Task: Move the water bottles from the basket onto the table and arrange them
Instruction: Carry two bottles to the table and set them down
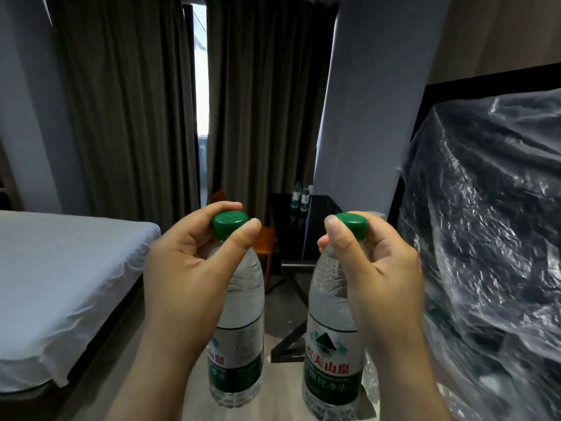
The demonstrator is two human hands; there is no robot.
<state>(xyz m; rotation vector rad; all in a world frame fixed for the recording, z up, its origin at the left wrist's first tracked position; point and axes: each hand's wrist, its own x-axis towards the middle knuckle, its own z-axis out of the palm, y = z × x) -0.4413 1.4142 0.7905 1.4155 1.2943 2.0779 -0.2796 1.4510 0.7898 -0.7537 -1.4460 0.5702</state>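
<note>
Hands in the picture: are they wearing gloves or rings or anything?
No. The left hand and the right hand are both bare, with no gloves and no rings. No watch or bracelet shows at the wrists. The arms are bare too, with no sleeve in view down to the picture's bottom edge. The nails that show look short and unpainted.

head cam | worn high | faces forward, slightly down | close over hands (194, 268) | single view
</note>
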